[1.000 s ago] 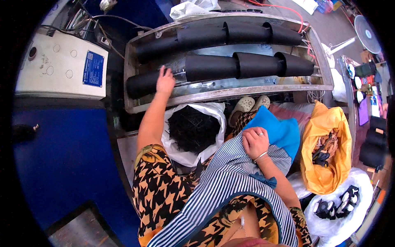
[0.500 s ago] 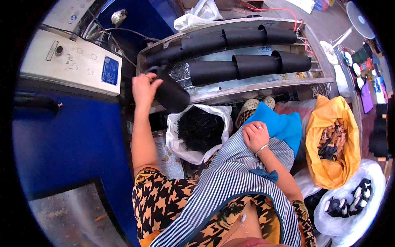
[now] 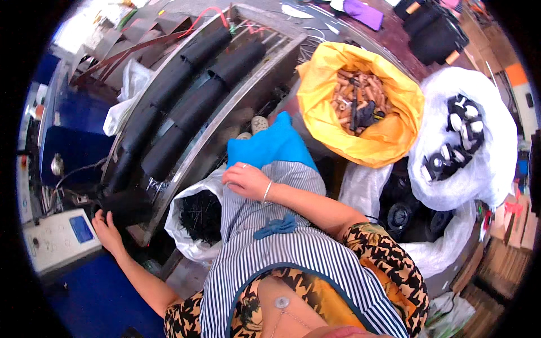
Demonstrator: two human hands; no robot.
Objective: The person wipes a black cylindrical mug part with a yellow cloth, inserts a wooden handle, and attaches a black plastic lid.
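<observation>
Beside the near left end of the metal trough, my left hand [image 3: 107, 228] has its fingers closed at the end of a black tube [image 3: 128, 205]. The tube lies roughly level, between the white control box and the trough; its far end is dark and hard to make out. My right hand [image 3: 246, 180] rests on my lap with fingers loosely extended, holding nothing, on the striped apron [image 3: 282, 186] near its blue lower part. Two rows of black tubes [image 3: 194, 101] lie end to end along the metal trough [image 3: 208, 132].
A white sack [image 3: 176, 217] of black scraps stands before my knees. Further right are a yellow sack [image 3: 315, 112] of tan pieces and a white bag [image 3: 496, 152] of black and white parts. The white control box [image 3: 59, 239] is at left, above a blue surface [image 3: 90, 293].
The view has swung to the right. My left hand has carried the black tube from above the scrap sack to the trough's end, tipping it level. My right hand stays on my lap.
</observation>
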